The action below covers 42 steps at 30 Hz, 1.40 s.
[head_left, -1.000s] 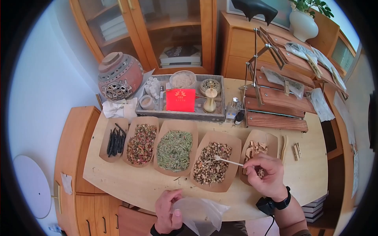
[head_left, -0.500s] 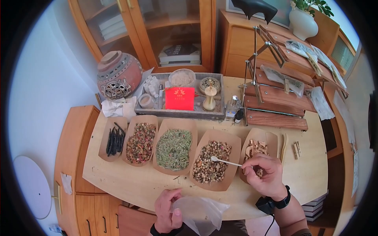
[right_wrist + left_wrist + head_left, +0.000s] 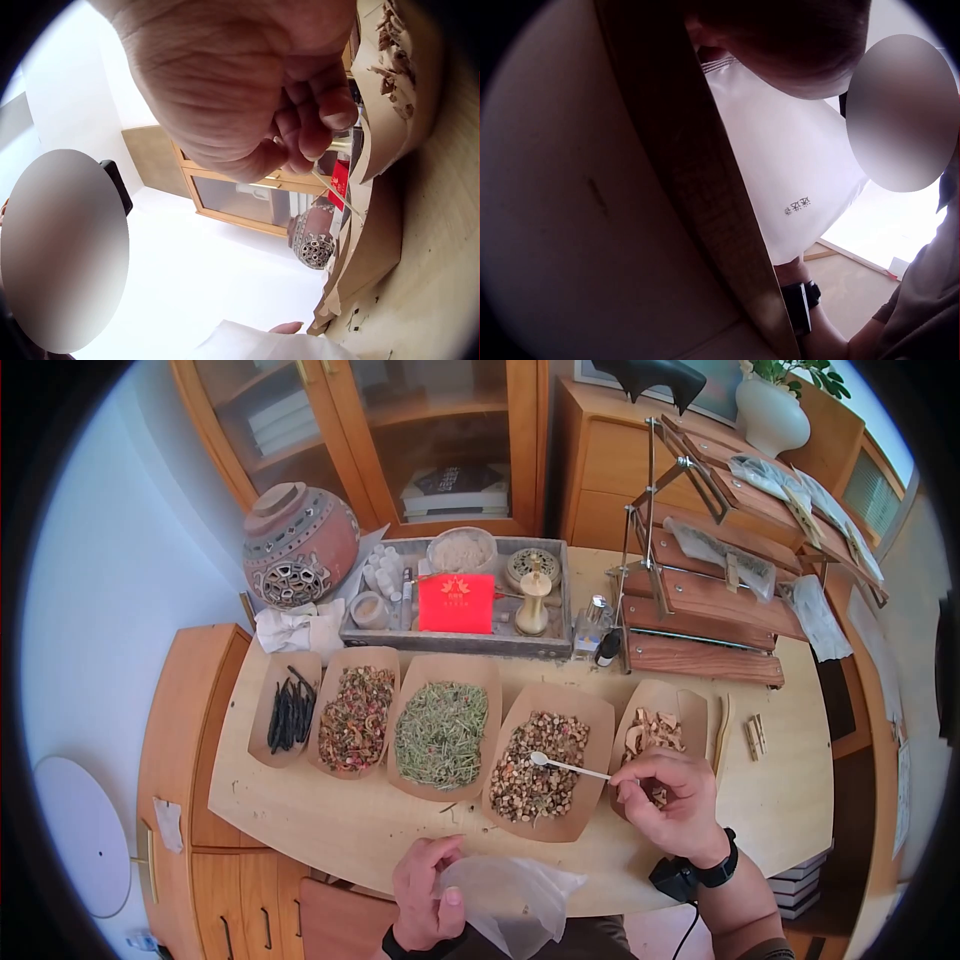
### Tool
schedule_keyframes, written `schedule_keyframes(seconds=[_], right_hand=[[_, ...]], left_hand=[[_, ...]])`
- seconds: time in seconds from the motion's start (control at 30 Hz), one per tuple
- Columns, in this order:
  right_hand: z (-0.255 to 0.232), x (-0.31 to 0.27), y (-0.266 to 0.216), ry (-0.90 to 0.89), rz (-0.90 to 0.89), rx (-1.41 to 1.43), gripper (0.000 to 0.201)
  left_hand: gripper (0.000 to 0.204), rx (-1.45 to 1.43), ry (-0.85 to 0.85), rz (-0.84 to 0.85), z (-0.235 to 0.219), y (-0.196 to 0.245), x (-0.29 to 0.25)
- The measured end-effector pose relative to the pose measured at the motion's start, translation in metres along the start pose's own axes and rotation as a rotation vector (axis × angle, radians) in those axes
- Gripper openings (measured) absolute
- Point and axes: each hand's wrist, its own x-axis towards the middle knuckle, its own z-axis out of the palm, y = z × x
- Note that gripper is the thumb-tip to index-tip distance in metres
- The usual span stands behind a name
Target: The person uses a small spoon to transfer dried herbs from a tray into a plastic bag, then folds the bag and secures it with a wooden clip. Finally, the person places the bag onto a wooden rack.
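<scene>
My right hand [image 3: 672, 800] pinches the handle end of a small, thin pale spoon [image 3: 580, 770]. Its little round bowl overlaps the paper tray [image 3: 590, 800] of mixed brown and tan dried bits [image 3: 535, 790]. Below the table's front edge, my left hand [image 3: 428, 895] holds a translucent white bag [image 3: 515, 900] between thumb and fingers. In the left wrist view the bag [image 3: 780, 150] hangs beside the table edge and shows small dark printing. Behind the right hand, another paper tray [image 3: 695, 710] carries pale brown dried chips [image 3: 655, 730], partly hidden by the fingers.
Further left stand paper trays with green cut herb [image 3: 440, 735], reddish dried petals [image 3: 355, 715] and dark pods [image 3: 290, 710]. Behind them is a grey wooden box [image 3: 450, 645] with a red card [image 3: 456, 605]. A wooden rack [image 3: 700, 655] and clothespins [image 3: 755, 737] are at the right.
The spoon's bowl has shifted slightly left over the tray of brown bits, with the right hand still pinching the handle. My left hand keeps its hold on the bag in the same place.
</scene>
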Motion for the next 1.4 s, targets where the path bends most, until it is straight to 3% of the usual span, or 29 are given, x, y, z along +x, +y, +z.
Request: schedule_keyframes(seconds=[1.4], right_hand=[[0.0056, -0.0006, 0.0067, -0.013, 0.035, 0.020, 0.011]], left_hand=[[0.051, 0.028, -0.023, 0.004, -0.0007, 0.0006, 0.0008]])
